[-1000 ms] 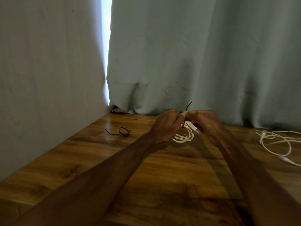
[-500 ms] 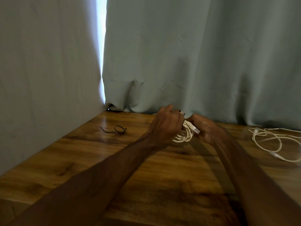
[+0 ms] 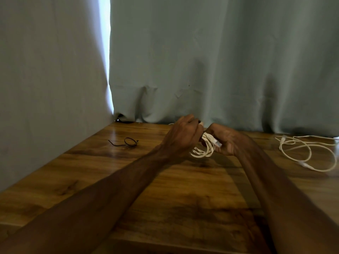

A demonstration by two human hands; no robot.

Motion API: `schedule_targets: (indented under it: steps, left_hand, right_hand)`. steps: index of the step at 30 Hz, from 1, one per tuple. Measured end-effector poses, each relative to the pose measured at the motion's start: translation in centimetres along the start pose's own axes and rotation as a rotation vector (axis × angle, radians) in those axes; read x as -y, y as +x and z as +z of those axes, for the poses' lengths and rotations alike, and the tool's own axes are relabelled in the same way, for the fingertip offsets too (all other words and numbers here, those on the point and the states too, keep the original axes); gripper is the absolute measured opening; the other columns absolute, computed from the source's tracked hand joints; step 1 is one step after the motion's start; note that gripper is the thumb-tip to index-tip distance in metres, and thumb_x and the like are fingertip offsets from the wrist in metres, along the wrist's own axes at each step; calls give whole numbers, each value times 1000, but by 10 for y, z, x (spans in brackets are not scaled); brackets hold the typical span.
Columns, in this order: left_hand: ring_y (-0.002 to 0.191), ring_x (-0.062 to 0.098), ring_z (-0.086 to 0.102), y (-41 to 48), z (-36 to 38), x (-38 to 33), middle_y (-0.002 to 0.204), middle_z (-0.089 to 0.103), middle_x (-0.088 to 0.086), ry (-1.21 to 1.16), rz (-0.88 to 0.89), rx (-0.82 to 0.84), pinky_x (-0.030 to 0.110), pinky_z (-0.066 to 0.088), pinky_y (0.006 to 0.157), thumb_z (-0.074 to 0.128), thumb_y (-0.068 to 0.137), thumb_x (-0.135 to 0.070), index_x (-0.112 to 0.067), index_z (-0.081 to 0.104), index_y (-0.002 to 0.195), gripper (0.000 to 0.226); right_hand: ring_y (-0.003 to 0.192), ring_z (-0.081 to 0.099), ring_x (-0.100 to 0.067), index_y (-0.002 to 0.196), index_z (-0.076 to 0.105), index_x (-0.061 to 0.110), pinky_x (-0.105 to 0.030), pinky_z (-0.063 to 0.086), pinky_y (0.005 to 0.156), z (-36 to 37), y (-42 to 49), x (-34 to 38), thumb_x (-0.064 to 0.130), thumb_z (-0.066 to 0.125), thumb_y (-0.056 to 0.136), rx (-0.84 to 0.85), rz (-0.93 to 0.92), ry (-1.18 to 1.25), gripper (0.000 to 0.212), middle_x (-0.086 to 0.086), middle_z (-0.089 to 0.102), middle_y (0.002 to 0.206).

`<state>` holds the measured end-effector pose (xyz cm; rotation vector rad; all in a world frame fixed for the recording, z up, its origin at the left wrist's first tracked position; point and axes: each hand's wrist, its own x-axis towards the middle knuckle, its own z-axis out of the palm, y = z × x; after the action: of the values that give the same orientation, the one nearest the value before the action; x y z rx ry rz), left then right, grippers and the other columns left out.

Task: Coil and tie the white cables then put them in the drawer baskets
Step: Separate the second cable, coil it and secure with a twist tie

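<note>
I held the coiled white cable (image 3: pixel 205 149) up off the desk (image 3: pixel 165 195), toward its far side and about midway across, between both hands. My left hand (image 3: pixel 183 137) had its fingers curled round the top of the bundle. My right hand (image 3: pixel 228 143) gripped the same bundle from the right, fingers clenched on it, with a pale connector end poking out against my palm. The loops of the coil hung down below my two hands, clear of the wood. A small dark bit showed at my left fingertips, but I could not tell what it was.

To the far left on the desk lay a thin black tie (image 3: pixel 129 142), bent into a small loop with one loose tail, well apart from my hands. Over at the right edge a second white cable (image 3: pixel 310 153) lay uncoiled in slack, sprawling loops on the wood, also well apart from the bundle I held.

A grey-green curtain (image 3: pixel 201 61) hung along the far edge of the desk, and a bright strip of light (image 3: pixel 104 52) showed where it met the left wall.
</note>
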<state>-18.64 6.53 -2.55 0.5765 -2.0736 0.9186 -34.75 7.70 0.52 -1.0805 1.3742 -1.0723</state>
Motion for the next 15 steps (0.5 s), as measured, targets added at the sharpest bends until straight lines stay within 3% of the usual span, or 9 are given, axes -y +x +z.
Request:
schedule_targets:
  steps: [7, 10, 13, 15]
  left_hand:
    - [73, 30, 52, 2, -1, -6, 77, 60, 18, -65, -5, -7, 43, 39, 61, 39, 105, -7, 2, 63, 85, 32]
    - [73, 35, 57, -2, 3, 0, 79, 62, 20, -153, -168, 16, 46, 44, 63, 43, 105, -5, 4, 65, 88, 29]
    - [67, 35, 59, -6, 12, 8, 76, 62, 18, -193, -242, 29, 41, 40, 57, 47, 101, -4, 6, 67, 91, 25]
    - [63, 33, 59, -2, 8, 10, 70, 59, 12, -231, -374, 52, 39, 44, 55, 47, 98, -6, 5, 67, 88, 25]
  right_hand:
    - [34, 59, -18, 76, 55, -2, -21, 48, 35, 1, -8, -2, -2, 32, 98, 64, 23, 63, 32, -12, 58, 46]
    - [41, 61, -16, 75, 56, -1, -21, 50, 39, 5, -1, -6, -1, 36, 99, 61, 6, 55, 31, -9, 61, 49]
    - [63, 61, -17, 79, 62, 4, -23, 54, 47, 3, 8, -12, 0, 46, 100, 9, -26, -9, 27, -9, 65, 67]
    - [62, 58, -15, 81, 64, 7, -23, 50, 45, -1, 11, -13, 5, 56, 99, -32, -69, -27, 20, -4, 63, 62]
